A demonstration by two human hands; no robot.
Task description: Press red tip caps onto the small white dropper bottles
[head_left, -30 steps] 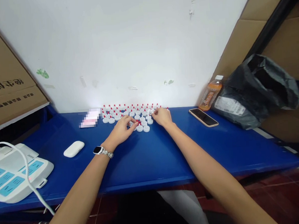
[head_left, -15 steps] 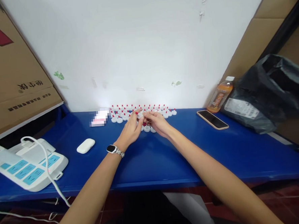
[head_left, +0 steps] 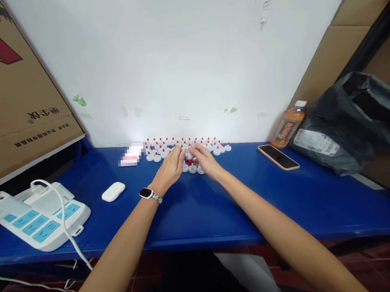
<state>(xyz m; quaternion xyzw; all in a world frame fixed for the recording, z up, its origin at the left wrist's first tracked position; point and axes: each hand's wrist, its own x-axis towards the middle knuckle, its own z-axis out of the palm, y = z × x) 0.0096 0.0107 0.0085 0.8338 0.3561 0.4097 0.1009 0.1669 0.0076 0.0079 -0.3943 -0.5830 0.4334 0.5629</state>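
My left hand and my right hand almost meet at the fingertips, over the middle of the blue table. Both are closed in a pinch around a white nozzle cap, which is mostly covered by the fingers. Just below them lies a small heap of red tips. Nearer to me are several white caps with no red tip showing, among them one plain cap. Behind the hands stand rows of white caps with red tips, such as the capped piece at the right.
At the left are a white power strip with a cable, and a white earbud case. A phone, an orange drink bottle and a dark plastic bag lie at the right. A white wall closes off the back.
My fingertips have shifted slightly, and the white cap now shows lower between the two hands. The view has tilted a little; the things on the table stay put.
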